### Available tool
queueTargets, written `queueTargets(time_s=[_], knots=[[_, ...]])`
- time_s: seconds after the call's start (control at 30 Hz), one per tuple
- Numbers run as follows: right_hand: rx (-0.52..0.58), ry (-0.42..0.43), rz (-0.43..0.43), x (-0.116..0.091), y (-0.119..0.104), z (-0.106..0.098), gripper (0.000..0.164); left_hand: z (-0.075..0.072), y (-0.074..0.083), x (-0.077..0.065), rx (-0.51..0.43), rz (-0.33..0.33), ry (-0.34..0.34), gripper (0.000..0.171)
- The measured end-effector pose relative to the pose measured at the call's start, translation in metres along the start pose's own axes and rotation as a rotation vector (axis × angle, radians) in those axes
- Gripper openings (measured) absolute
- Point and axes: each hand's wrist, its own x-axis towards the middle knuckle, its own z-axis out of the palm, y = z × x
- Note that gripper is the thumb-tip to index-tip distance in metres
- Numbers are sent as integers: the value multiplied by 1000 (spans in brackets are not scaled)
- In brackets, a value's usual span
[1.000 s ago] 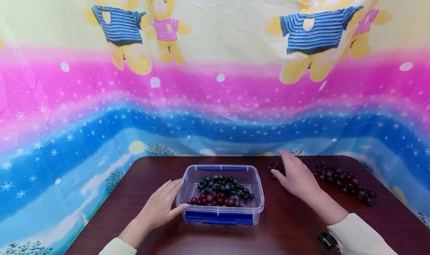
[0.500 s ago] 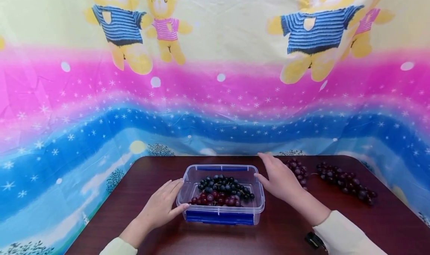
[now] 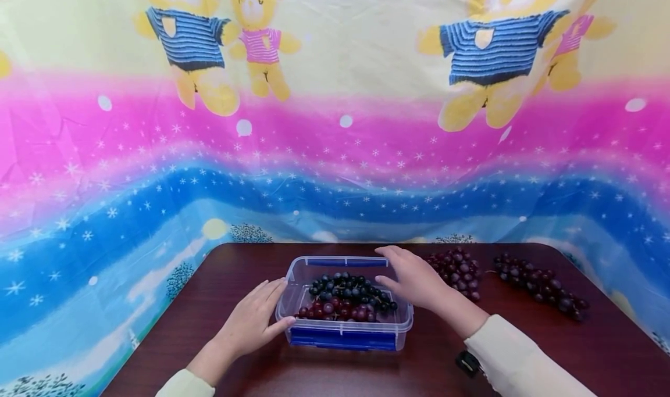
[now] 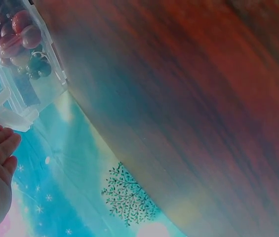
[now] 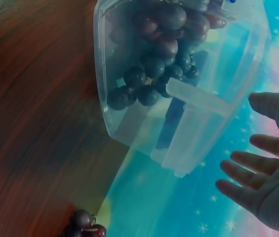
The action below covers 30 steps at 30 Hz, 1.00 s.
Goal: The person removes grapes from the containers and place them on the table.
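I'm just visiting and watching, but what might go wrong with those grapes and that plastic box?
Two things, perhaps. The right hand is at the right end of the clear box, so a clumsy push might slide it; the left hand lies at the other end with fingers straight, so it may not hold firmly. Also, a bunch of reddish grapes on the table looks close to the right wrist, so a backward sweep might knock it.
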Motion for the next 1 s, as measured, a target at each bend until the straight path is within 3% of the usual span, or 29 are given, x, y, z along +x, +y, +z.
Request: queueTargets(time_s=[0.73, 1.0], knots=[[78, -263, -46, 31, -6, 31, 58, 0, -1, 0, -9, 12, 9, 70], [130, -335, -4, 39, -4, 40, 57, -1, -1, 0, -13, -12, -16, 71]])
